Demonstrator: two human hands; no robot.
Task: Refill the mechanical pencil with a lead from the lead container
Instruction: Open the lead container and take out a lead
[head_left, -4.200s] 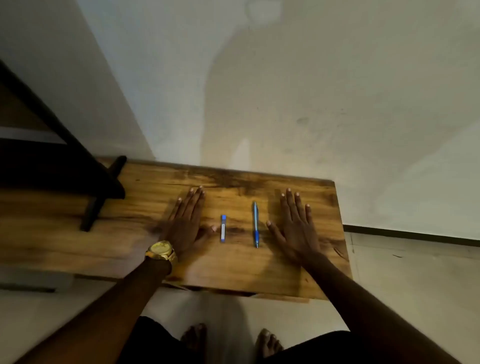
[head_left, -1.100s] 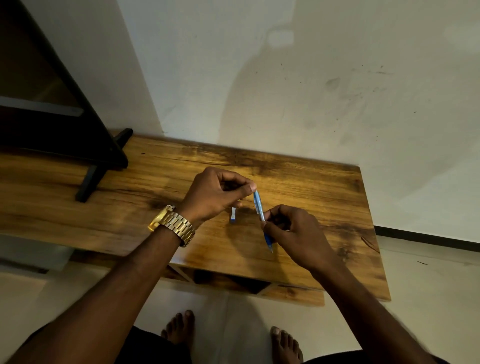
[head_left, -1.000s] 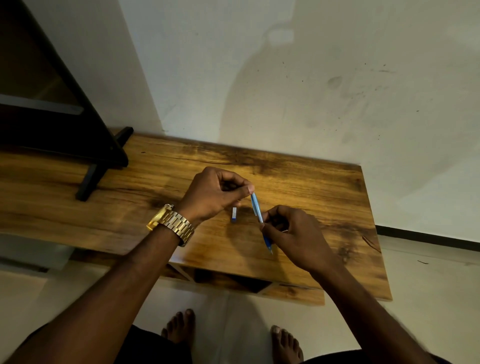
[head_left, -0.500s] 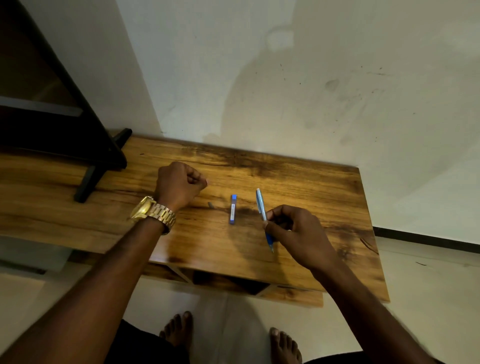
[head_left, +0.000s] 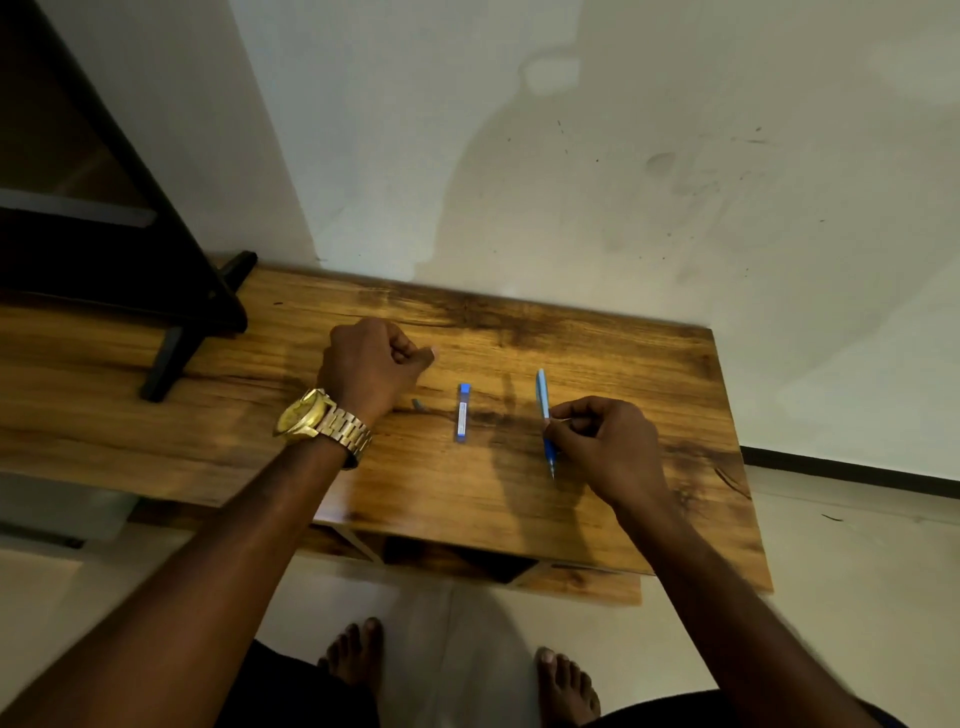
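Observation:
The blue mechanical pencil (head_left: 542, 397) is pinched at its middle by my right hand (head_left: 605, 449), tip pointing toward me, low over the wooden table (head_left: 597, 509). The lead container (head_left: 463, 413), a slim clear tube with a blue cap, lies on the table left of the pencil. A small grey piece (head_left: 418, 404) lies between the container and my left hand (head_left: 371, 370). That hand rests on the table as a curled fist with the thumb out, and nothing shows in it.
A black stand (head_left: 171, 332) with a slanted leg sits on the table's left part. A pale wall rises just behind the table. The table's right edge is close to my right hand, with floor beyond. My bare feet are under the front edge.
My left hand left the pencil's top end and moved left to rest as a fist. A small grey piece now lies by the container. My right hand kept the pencil and lowered it slightly.

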